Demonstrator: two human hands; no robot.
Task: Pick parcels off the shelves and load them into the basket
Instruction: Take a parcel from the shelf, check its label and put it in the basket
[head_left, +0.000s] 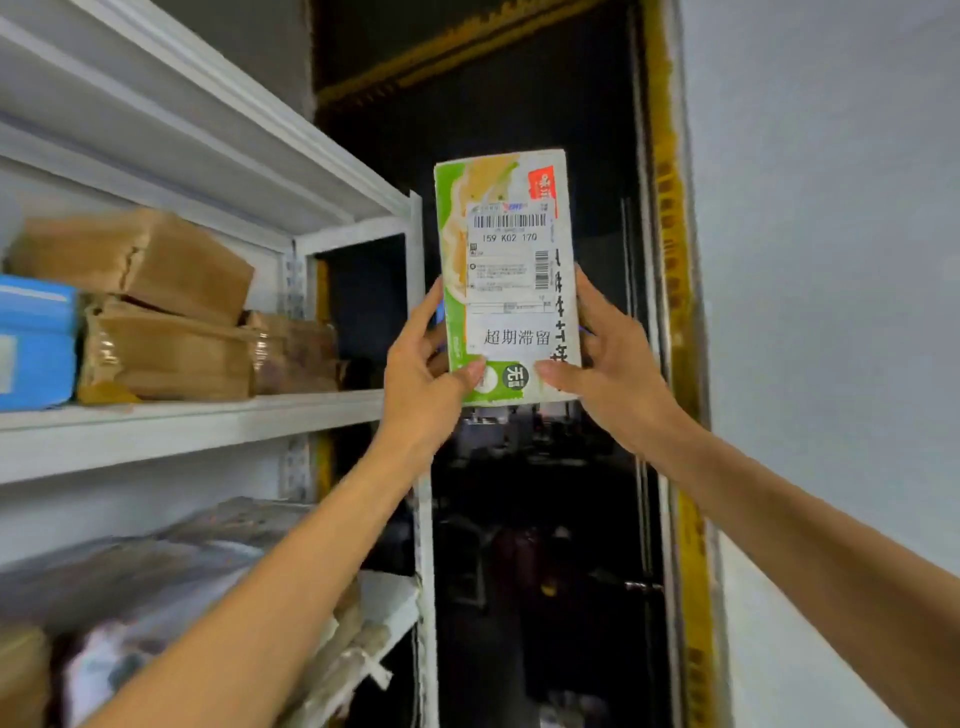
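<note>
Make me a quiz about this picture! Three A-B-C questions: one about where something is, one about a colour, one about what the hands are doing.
1. Where is the blue box?
A. On the floor
B. On the shelf, left of the brown parcels
C. In the person's hands

2. What colour is the left edge of the held parcel?
A. Green
B. Purple
C. Black

3. What are the left hand and right hand doing?
A. Both hang idle
B. Only one touches the parcel
C. Both hold the parcel upright

Answers: 1 B, it sits at the shelf's far left beside the brown parcels. 2 A, a green band runs down that side. 3 C, each hand's thumb presses its front near the bottom.
</note>
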